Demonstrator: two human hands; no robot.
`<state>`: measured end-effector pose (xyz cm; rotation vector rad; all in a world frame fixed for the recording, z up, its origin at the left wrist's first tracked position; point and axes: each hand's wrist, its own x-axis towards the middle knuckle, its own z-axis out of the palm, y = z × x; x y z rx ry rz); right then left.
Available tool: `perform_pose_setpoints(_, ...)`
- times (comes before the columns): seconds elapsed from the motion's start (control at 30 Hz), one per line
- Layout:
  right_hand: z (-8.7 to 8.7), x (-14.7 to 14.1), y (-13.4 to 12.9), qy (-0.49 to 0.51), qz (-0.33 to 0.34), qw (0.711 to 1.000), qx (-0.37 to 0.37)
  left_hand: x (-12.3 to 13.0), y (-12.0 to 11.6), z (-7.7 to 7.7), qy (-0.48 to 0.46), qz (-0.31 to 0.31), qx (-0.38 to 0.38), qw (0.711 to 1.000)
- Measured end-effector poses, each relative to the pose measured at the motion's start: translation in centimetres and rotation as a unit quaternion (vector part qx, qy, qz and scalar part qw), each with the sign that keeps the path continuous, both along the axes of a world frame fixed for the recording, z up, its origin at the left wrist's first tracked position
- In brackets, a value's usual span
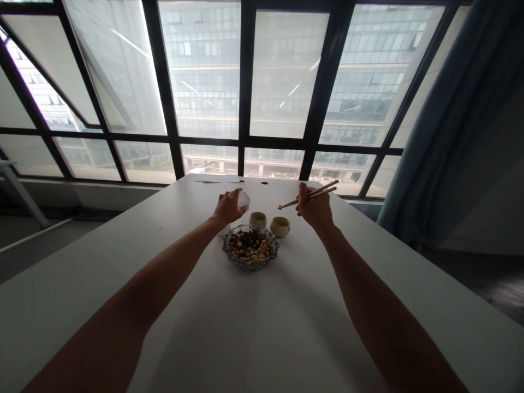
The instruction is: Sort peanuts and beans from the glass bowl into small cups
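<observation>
My left hand (228,206) grips a small whitish translucent cup (244,200), held tilted beyond the glass bowl. In my right hand (314,207) is a pair of wooden chopsticks (327,189), their tips pointing left above the table. A tiny pale piece shows at the tips, too small to name. Between my hands stand two small yellowish cups (257,219), the nearer one (280,227) to the right; what they hold is hidden. Closer to me sits a scalloped glass bowl (250,266) filled with peanuts (256,254) and darker bits (250,237).
The white table (245,327) reaches to the windows (210,71). A sheet of paper (215,178) lies at its far left edge, near two dark round holes. A blue curtain (442,125) hangs on the right.
</observation>
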<state>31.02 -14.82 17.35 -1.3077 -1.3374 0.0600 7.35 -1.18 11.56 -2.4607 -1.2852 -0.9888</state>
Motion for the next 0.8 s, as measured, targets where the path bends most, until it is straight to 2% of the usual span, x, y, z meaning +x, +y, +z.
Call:
perform_pose_setpoints(0.1,-1.1,1.4,1.0,-0.054,-0.014,0.996,-0.075,-0.2,0.8,-0.4,0.022,0.04,-0.078,0.996)
perform_pose_setpoints(0.17,-1.6,1.9,1.4,-0.063,-0.015,0.993,-0.098,-0.3,1.3,-0.6,0.056,0.061,-0.136,0.987)
perform_pose_setpoints(0.27,-1.8,1.8,1.5,-0.05,-0.015,0.996,-0.075,-0.4,2.3,-0.7,0.107,0.081,-0.199,0.971)
perform_pose_setpoints(0.4,-1.6,1.0,1.2,-0.03,0.022,0.996,-0.079,0.1,3.3,-0.4,0.137,0.081,-0.234,0.959)
perform_pose_setpoints(0.5,-1.6,0.6,1.1,-0.026,0.039,0.995,-0.09,1.0,3.4,-0.3,0.154,0.052,-0.236,0.958)
perform_pose_setpoints(0.67,-1.6,0.7,1.0,-0.009,0.042,0.996,-0.081,3.3,2.7,-0.7,0.193,-0.068,-0.201,0.958)
perform_pose_setpoints(0.8,-1.5,0.9,1.0,-0.001,0.045,0.996,-0.077,4.8,2.5,-0.5,0.222,-0.08,-0.243,0.941)
